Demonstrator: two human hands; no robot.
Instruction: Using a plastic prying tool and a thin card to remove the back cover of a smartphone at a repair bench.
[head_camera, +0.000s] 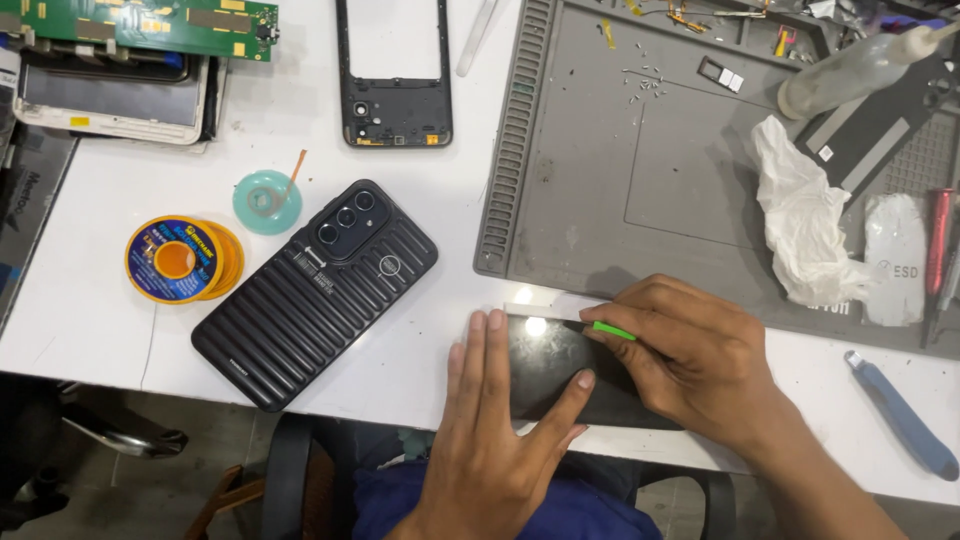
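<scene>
Both hands on a black glass panel at the near table edge

The left hand lies flat and open, fingers spread, pressing the black glass panel, which overhangs the near edge of the white table. The right hand is closed, pinching a green pick at the panel's far edge. The grey work mat lies just beyond; a ribbed black phone sits left, a blue-handled tool right, with bare tabletop between
</scene>
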